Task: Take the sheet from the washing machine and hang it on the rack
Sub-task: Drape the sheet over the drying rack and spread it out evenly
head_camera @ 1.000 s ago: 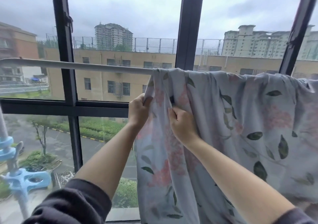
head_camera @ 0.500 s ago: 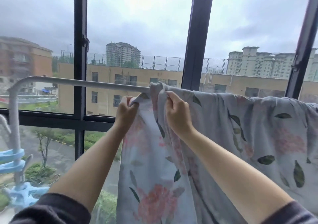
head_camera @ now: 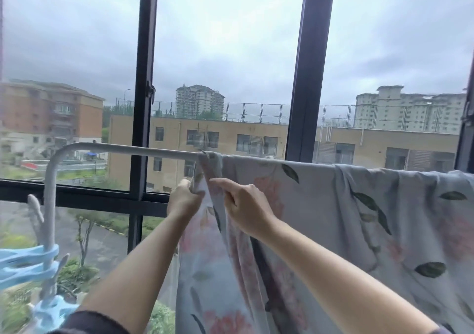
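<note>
Soft overcast daylight through the window point(head_camera: 225, 51); blurred, bowed edges.

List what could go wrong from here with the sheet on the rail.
The sheet is bunched at its left end on the rack rail, where the left hand and right hand hold it; left folded, it may dry poorly. Nothing visibly pins the sheet, so a hard pull might slide it off.

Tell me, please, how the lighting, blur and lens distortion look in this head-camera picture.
Head view: flat overcast daylight, no hard shadows or glare; the window frame leans from wide-angle distortion; the blue clips at lower left are smeared; the sheet, left hand and right hand look reasonably sharp.
</note>
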`<state>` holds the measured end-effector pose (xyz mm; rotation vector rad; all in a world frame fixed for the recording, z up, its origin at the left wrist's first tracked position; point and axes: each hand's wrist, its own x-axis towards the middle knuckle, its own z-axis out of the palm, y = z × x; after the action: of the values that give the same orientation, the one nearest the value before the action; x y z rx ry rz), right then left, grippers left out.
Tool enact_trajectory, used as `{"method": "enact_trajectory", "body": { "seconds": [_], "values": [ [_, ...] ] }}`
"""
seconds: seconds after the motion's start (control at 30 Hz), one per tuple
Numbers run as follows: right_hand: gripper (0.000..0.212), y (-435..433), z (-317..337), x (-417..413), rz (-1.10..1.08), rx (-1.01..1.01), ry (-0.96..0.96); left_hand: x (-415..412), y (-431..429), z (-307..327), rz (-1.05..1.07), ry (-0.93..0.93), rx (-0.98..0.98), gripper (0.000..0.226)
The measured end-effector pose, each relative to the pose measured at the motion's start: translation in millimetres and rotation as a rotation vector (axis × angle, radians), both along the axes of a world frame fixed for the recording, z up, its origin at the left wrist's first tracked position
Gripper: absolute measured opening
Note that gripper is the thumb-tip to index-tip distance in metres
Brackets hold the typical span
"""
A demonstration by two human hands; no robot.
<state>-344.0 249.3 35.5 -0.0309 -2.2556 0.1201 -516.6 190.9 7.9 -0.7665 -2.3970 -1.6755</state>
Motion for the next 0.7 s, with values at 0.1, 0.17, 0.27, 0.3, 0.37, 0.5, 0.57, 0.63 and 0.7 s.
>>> {"method": "enact_trajectory", "body": {
  "seconds": [0.1,0.17,0.27,0.3,0.37,0.5,0.57,0.63,0.7],
  "values": [
    [0.043,4,-1,3,0.035,0.054,-0.087,6,-12,0,0.024,0.078,-0.013,0.048],
    [0.043,11,4,9,0.030,0.079,-0.116,15,-24,4,0.046,0.191,0.061,0.045],
    [0.040,24,17,19,-0.054,0.137,0.097,40,-45,21,0.031,0.317,0.155,0.020],
    [0.038,29,23,20,-0.108,0.200,0.195,47,-49,28,0.035,0.363,0.172,0.017],
    [0.033,36,37,16,-0.223,0.293,0.248,62,-50,46,0.024,0.421,0.172,0.017],
    [0.033,39,56,1,-0.327,0.189,-0.034,66,-35,71,-0.098,0.298,0.024,0.012],
    [0.031,39,55,-4,-0.345,0.155,-0.095,58,-25,75,-0.149,0.204,-0.001,0.010],
    [0.030,41,54,-8,-0.372,0.183,-0.082,53,-20,78,-0.079,0.200,-0.139,0.021],
    [0.030,43,53,-10,-0.394,0.228,-0.059,53,-18,78,0.061,0.267,-0.269,0.033]
  ]
}}
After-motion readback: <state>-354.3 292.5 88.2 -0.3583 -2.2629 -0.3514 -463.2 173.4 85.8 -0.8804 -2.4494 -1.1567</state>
